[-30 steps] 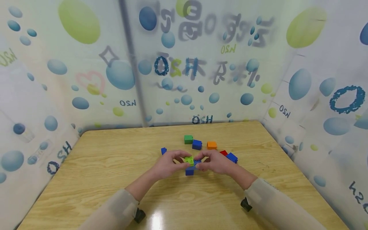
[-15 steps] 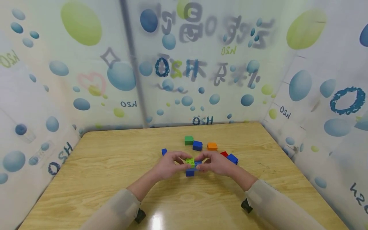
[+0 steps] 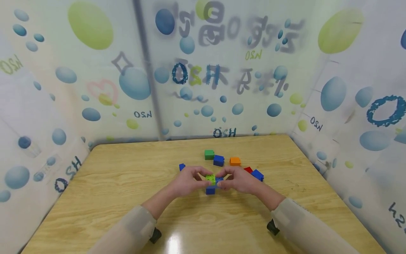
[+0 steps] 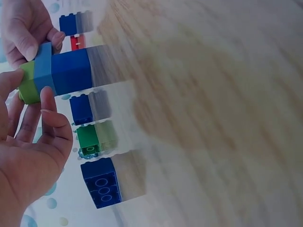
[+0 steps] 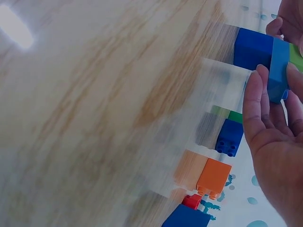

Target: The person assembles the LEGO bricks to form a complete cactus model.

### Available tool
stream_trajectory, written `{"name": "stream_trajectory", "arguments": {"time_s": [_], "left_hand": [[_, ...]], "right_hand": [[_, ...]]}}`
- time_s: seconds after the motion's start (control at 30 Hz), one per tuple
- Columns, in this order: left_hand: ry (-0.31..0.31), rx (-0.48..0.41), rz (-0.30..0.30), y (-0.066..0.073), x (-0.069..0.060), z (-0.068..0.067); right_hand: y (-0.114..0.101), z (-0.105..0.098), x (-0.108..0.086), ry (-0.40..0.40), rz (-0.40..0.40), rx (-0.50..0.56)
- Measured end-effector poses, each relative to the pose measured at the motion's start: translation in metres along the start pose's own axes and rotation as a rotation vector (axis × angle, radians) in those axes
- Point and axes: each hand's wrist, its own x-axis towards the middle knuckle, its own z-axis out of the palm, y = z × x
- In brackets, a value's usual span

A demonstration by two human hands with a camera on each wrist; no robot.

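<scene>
A small stack stands on the table: a dark blue brick (image 4: 72,71) at the bottom, a lighter blue brick (image 4: 43,66) above it and a lime green brick (image 3: 210,179) on top. My left hand (image 3: 187,181) pinches the lime brick from the left, thumb and fingers on either side. From the right, my right hand (image 3: 237,180) holds the lighter blue brick (image 5: 278,71) between thumb and fingers, where it juts out beside the lime one. In the right wrist view the lime brick (image 5: 296,57) is partly cut off by the frame edge.
Behind the hands lie a green brick (image 3: 209,154), a blue brick (image 3: 218,160) and an orange brick (image 3: 235,161). Right of them, a red brick (image 3: 248,170) touches a blue one (image 3: 257,175). Another blue brick (image 3: 182,167) is behind my left hand.
The head view has shifted slightly. Both hands keep their grip on the stack, with no other visible change.
</scene>
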Motion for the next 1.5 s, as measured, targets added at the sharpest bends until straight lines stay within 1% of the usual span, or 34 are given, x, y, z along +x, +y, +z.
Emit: {"name": "stream_trajectory", "arguments": {"time_s": [0.17, 0.47, 0.63, 0.77, 0.9, 1.0, 1.13, 1.23, 1.33, 1.4, 1.5], "left_hand": [[-0.007, -0.002, 0.005, 0.000, 0.001, -0.001], [-0.021, -0.039, 0.010, 0.001, 0.001, -0.001], [-0.024, -0.058, 0.003, 0.002, 0.001, -0.001], [-0.019, -0.043, -0.001, 0.002, 0.001, 0.000], [-0.022, -0.023, 0.017, 0.001, 0.001, -0.001], [-0.028, 0.011, 0.040, -0.001, 0.000, -0.001], [-0.028, 0.057, 0.087, -0.002, -0.002, -0.003], [-0.023, 0.046, 0.115, -0.002, -0.005, -0.008], [0.007, 0.021, 0.121, -0.004, -0.006, -0.017], [0.046, 0.011, 0.107, -0.007, -0.007, -0.025], [0.105, 0.030, 0.076, -0.011, -0.008, -0.037]], "right_hand": [[0.000, 0.000, 0.000, -0.004, -0.003, 0.003], [-0.001, 0.000, -0.001, -0.006, -0.008, -0.002], [0.000, -0.001, 0.001, -0.010, -0.007, 0.001], [0.000, -0.001, 0.001, -0.009, -0.012, 0.001], [-0.001, -0.001, 0.000, -0.007, -0.013, 0.010], [0.000, -0.001, 0.000, -0.010, -0.017, 0.011], [0.001, -0.001, 0.000, -0.015, -0.029, 0.012], [0.001, -0.001, 0.001, -0.017, -0.033, 0.017], [0.001, -0.001, 0.001, -0.016, -0.030, 0.022], [0.001, -0.001, 0.001, -0.014, -0.028, 0.023], [0.001, -0.001, 0.001, -0.011, -0.021, 0.019]]}}
